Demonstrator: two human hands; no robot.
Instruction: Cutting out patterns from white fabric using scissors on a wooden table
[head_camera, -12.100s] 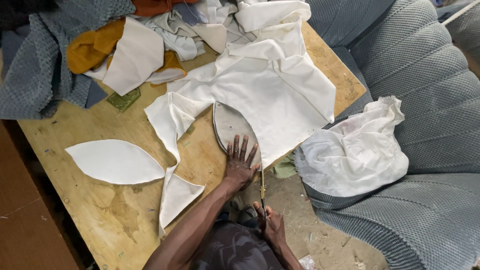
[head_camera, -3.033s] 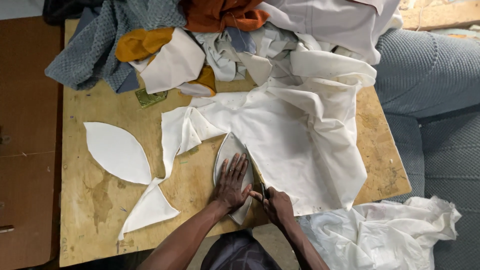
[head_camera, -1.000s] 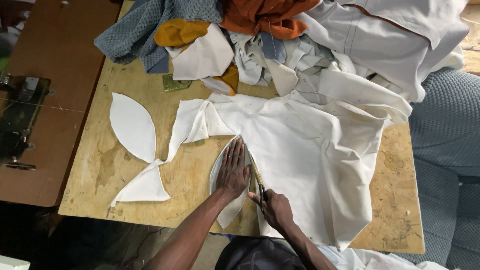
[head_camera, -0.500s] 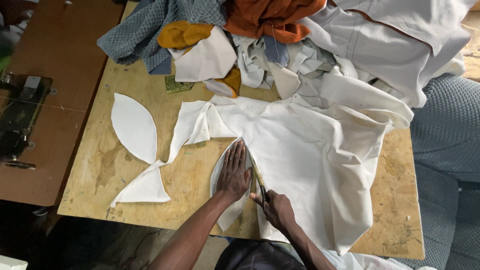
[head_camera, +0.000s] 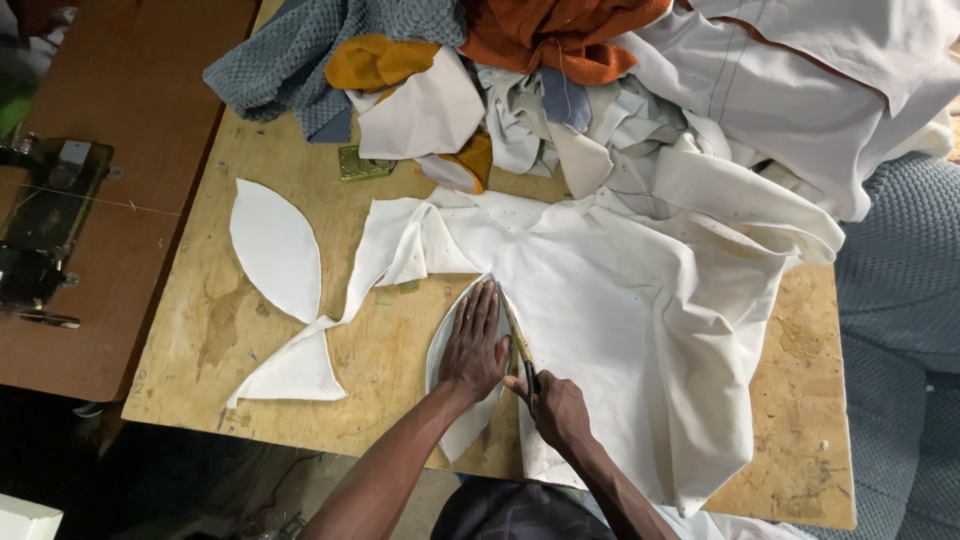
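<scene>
My left hand (head_camera: 475, 345) lies flat, fingers spread, on a leaf-shaped template (head_camera: 450, 400) that rests on the white fabric (head_camera: 640, 320) spread over the wooden table (head_camera: 240, 370). My right hand (head_camera: 555, 410) grips a pair of scissors (head_camera: 518, 345), whose blades run along the template's right edge into the cloth. A cut leaf-shaped white piece (head_camera: 275, 245) lies at the left. A white offcut strip (head_camera: 300, 365) trails below it.
A heap of cloth sits at the table's far edge: grey-blue knit (head_camera: 290, 60), mustard (head_camera: 370, 60), rust-orange (head_camera: 560, 35), and white pieces (head_camera: 800, 90). A sewing machine (head_camera: 40, 230) stands on a brown table at left. Grey-blue upholstery (head_camera: 900, 300) is at right.
The scissors have crept forward along the template's edge. Over the longer span the view moved left, bringing the sewing machine table into sight, and my right hand came up onto the table.
</scene>
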